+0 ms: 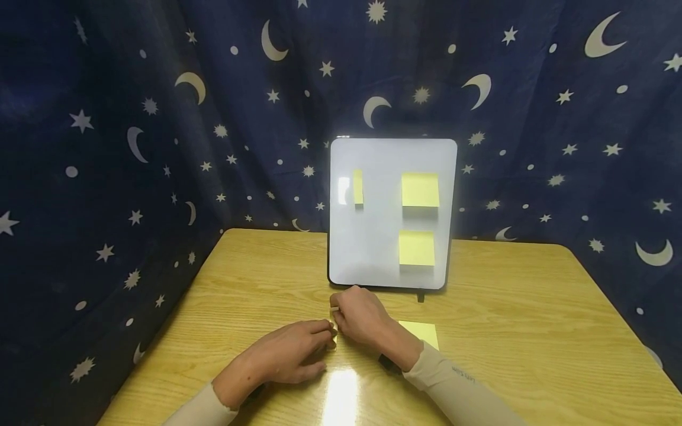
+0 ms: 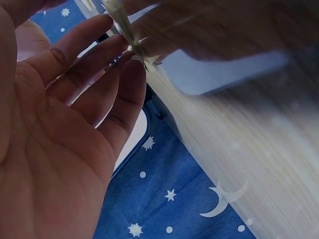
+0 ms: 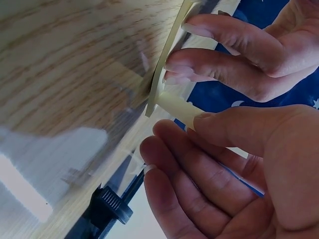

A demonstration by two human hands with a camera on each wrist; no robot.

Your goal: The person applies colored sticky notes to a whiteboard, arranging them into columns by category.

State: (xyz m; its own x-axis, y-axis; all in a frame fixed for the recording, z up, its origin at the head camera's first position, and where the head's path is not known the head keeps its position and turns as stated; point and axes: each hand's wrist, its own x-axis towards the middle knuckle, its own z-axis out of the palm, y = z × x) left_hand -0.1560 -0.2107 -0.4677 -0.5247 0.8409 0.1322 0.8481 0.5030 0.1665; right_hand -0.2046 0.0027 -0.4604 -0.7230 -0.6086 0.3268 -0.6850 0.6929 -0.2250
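A narrow pad of pale yellow sticky notes lies on the table between my hands. My right hand pinches the end of a narrow yellow sticky note, which curls up from the pad; thumb and fingertips are on it in the right wrist view. From the left, my left hand reaches in with fairly straight fingers, their tips touching the pad. The left palm faces the camera in the left wrist view. In the head view the fingers hide most of the pad.
A whiteboard stands behind my hands. It bears a narrow yellow note and two square ones, an upper note and a lower note. Another yellow square lies partly under my right forearm. A star-patterned curtain hangs behind the table.
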